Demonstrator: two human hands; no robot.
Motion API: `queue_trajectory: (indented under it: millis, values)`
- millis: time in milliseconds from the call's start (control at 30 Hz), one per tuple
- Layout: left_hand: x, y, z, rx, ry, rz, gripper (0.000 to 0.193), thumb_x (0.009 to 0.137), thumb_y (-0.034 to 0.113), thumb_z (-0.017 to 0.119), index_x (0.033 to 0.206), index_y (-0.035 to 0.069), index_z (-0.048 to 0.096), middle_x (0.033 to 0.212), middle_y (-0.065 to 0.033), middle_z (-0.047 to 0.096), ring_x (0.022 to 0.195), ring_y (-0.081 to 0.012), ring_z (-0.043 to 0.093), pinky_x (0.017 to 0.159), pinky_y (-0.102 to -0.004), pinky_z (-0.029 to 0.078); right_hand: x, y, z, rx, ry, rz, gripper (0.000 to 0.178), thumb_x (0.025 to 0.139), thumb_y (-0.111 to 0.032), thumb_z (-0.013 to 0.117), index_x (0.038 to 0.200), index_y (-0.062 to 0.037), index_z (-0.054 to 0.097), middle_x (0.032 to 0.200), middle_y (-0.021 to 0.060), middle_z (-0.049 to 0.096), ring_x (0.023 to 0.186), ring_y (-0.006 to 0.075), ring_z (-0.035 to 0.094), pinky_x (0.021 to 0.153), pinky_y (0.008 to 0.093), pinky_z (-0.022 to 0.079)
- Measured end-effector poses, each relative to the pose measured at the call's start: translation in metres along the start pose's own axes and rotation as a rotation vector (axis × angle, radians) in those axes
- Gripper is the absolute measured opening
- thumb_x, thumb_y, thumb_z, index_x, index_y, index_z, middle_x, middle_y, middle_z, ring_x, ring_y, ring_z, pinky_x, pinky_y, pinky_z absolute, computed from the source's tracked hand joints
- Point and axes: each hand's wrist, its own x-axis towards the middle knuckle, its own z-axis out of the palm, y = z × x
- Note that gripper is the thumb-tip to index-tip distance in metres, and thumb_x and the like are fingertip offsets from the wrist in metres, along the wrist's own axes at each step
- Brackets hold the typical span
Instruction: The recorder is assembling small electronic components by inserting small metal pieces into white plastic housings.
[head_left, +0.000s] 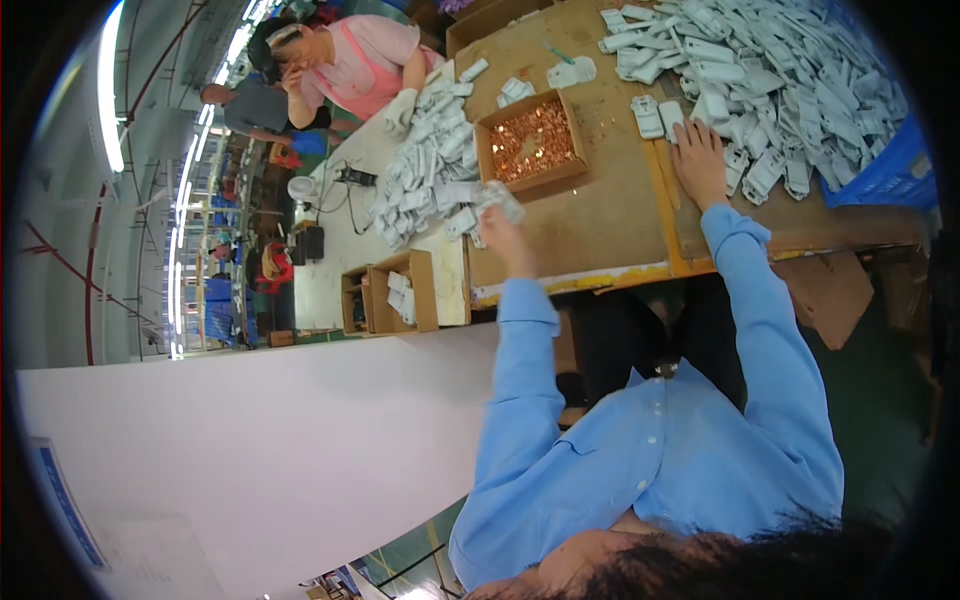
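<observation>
My left hand [502, 232] is closed around at least one white plastic part [506, 203], slightly blurred, at the near edge of a heap of such parts [430, 165]. On the right, my right hand [700, 160] lies with its fingers stretched out, the tips touching a small white plastic housing [671, 118]. Beside it rests another white housing [647, 117]. A far larger pile of white housings [740, 70] spreads beyond my right hand. Between my hands stands a cardboard box [583, 158] of small copper-coloured metal pieces [530, 140].
A blue crate [885, 165] borders the pile at right. Small cardboard boxes [425, 290] with white parts stand at the table's left front. Across the table, a person in a pink apron [365, 70] has a gloved hand [401, 112] by the heap. A green-handled tool [556, 52] lies farther back.
</observation>
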Motion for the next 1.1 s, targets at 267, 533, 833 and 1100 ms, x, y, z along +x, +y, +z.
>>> queue_trajectory:
  millis: [267,533,833,1100]
  values:
    - [0.137,0.096,-0.044,0.427,0.110,0.276,0.053,0.091,0.028,0.058,0.131,-0.006,0.045,0.093,-0.0175,0.061,0.065,-0.0235,0.060,0.058,-0.0335,0.048,-0.003,0.002,0.002,0.016,0.026,-0.006,0.033,0.095,-0.024,0.050,0.123,-0.0068,0.053,0.130,0.0096,0.054,0.128,0.0245,0.043,0.108,0.0428,0.032]
    - [0.001,0.011,-0.010,0.823,0.005,0.794,0.063,0.088,0.019,0.064,0.138,-0.004,0.033,0.137,-0.0257,0.037,0.125,-0.0417,0.040,0.104,-0.0482,0.035,0.002,0.000,0.000,0.088,0.139,-0.034,0.032,0.093,-0.023,0.052,0.118,-0.0033,0.054,0.120,0.0103,0.059,0.120,0.0253,0.049,0.102,0.0422,0.036]
    - [-0.083,-0.010,0.029,0.928,-0.226,0.762,0.070,0.083,0.024,0.066,0.139,-0.002,0.034,0.142,-0.0241,0.033,0.130,-0.0407,0.032,0.108,-0.0506,0.026,-0.001,-0.001,-0.006,0.125,0.107,-0.041,0.030,0.092,-0.017,0.052,0.119,-0.0046,0.053,0.108,0.0111,0.063,0.110,0.0272,0.054,0.097,0.0416,0.039]
    - [-0.084,-0.031,0.036,1.027,-0.354,0.674,0.065,0.084,0.030,0.063,0.135,0.000,0.038,0.139,-0.0190,0.038,0.123,-0.0388,0.039,0.106,-0.0500,0.028,0.000,0.004,0.001,0.149,0.163,0.006,0.031,0.089,-0.014,0.054,0.118,-0.0035,0.055,0.103,0.0155,0.062,0.101,0.0309,0.056,0.091,0.0432,0.041]
